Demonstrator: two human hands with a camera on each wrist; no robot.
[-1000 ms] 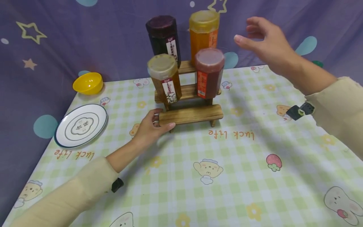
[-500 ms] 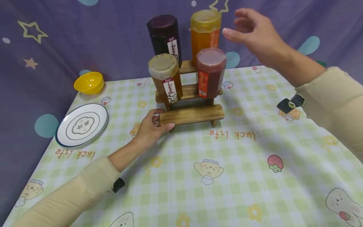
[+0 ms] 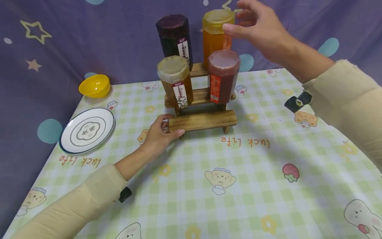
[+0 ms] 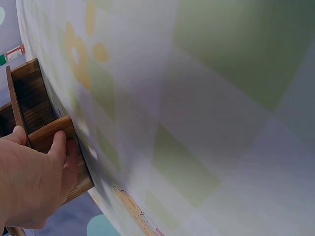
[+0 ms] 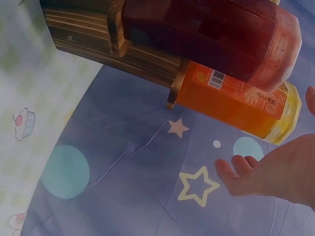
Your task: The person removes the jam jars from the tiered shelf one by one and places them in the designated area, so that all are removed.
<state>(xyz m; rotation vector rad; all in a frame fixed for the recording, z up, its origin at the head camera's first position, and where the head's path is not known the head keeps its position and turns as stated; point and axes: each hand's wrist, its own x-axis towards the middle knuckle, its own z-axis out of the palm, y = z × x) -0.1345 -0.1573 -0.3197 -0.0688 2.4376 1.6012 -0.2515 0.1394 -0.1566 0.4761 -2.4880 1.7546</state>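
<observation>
Head view showed the right hand [image 3: 265,31] with fingers parted, holding nothing, close by the amber jar [image 3: 212,46] on the top tier of the wooden stand [image 3: 203,121], whose lowest step the left hand [image 3: 156,136] pinched. A forearm dipping too low might have toppled the red jar [image 3: 223,76] in front, perched on a narrow tier. From overhead, the thumb overlapped the amber jar; only the right wrist view revealed a slim gap between them.
</observation>
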